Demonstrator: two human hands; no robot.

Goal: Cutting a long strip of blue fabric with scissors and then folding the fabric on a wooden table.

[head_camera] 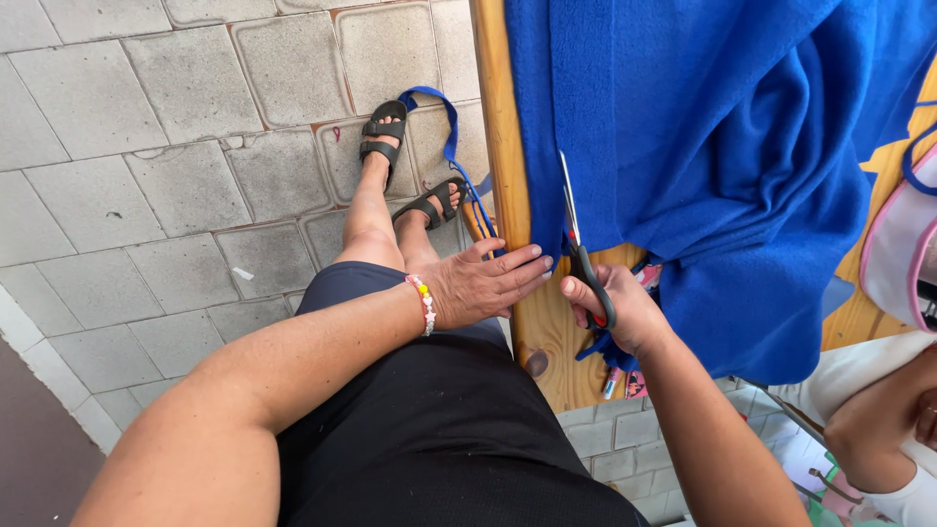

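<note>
A floor of grey paving slabs (146,146) runs under a wooden table (503,146), seen from above with its edge running up the picture. A blue cloth (712,127) covers most of the table and hangs in folds over its near end. The left hand (483,283) lies flat on the table edge, fingers stretched out side by side, their tips touching the border of the cloth; a bead bracelet (426,303) sits on its wrist. Just beside it, the right hand (620,307) is closed through the handles of a pair of scissors (576,234), whose blades point away along the table edge and into the cloth. A narrow blue strip (449,137) hangs off the table edge down to the slabs, next to two feet in black sandals (386,137). Past the cloth, at the far side of the table, another person's arm (878,429) in a white sleeve shows.
</note>
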